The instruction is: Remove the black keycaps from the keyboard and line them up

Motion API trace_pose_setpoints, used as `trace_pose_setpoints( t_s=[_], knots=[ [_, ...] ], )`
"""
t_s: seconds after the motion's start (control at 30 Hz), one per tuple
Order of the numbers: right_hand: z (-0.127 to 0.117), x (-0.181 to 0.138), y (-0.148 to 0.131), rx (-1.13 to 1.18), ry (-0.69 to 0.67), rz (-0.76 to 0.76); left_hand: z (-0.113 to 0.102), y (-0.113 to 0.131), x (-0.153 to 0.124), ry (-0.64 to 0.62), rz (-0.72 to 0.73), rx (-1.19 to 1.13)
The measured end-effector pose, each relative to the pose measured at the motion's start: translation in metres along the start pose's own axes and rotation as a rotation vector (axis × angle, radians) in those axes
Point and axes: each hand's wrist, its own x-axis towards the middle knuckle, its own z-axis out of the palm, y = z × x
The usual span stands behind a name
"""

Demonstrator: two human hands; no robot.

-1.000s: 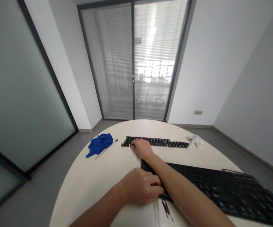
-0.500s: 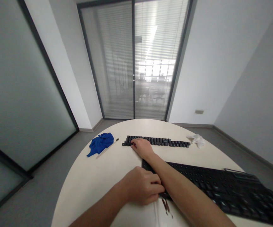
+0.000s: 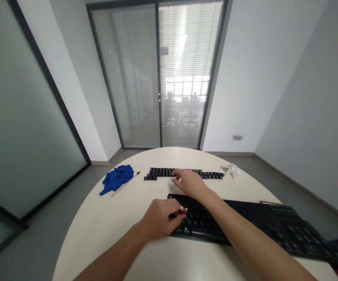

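My left hand [image 3: 163, 219] is at the left end of the black keyboard [image 3: 270, 216], its fingers pinched on a small two-pronged tool [image 3: 183, 210]. Only the tool's shiny tips show, close to the keys; the rest is hidden in my hand. My right hand [image 3: 189, 181] reaches across to the loose black keycaps [image 3: 160, 172], which lie in rows beyond the keyboard. Its thumb and index finger are apart, and no object shows between them. The hand covers part of the rows, and its forearm crosses over the keyboard.
A crumpled blue cloth [image 3: 117, 177] and a thin brush [image 3: 125, 184] with a dark tip lie at the left of the round white table [image 3: 104, 234]. A crumpled white tissue [image 3: 232, 171] sits at the right end of the keycap rows. Glass partitions and walls surround the table.
My right hand has moved right along the keycap rows and its fingers have parted. My left hand has shifted up, and the two-pronged tool's tips have swung from below it to the keys. The view has turned slightly right.
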Motion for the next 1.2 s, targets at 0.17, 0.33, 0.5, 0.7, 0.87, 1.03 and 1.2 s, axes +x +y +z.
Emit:
trace_pose_setpoints(
  t_s=[0.17, 0.33, 0.5, 0.7, 0.87, 1.03, 1.2],
  knots=[
    [-0.021, -0.057, 0.034, 0.149, -0.081, 0.003, 0.007, -0.001, 0.002, 0.077, -0.176, -0.066],
    [-0.027, -0.087, 0.052, 0.296, -0.251, -0.225, 0.010, -0.004, 0.003, 0.084, -0.271, -0.182],
    [-0.028, -0.087, 0.058, 0.321, -0.312, -0.264, 0.010, -0.005, 0.006, 0.103, -0.316, -0.234],
    [-0.031, -0.085, 0.069, 0.410, -0.396, -0.292, 0.017, -0.002, 0.009, 0.133, -0.403, -0.300],
    [-0.027, -0.085, 0.066, 0.391, -0.364, -0.283, 0.021, 0.001, 0.010, 0.109, -0.384, -0.217],
    [-0.021, -0.086, 0.060, 0.397, -0.322, -0.253, 0.020, 0.003, 0.009, 0.104, -0.347, -0.140],
    [-0.016, -0.087, 0.051, 0.422, -0.287, -0.290, 0.018, 0.003, 0.009, 0.065, -0.325, -0.030]
  ],
)
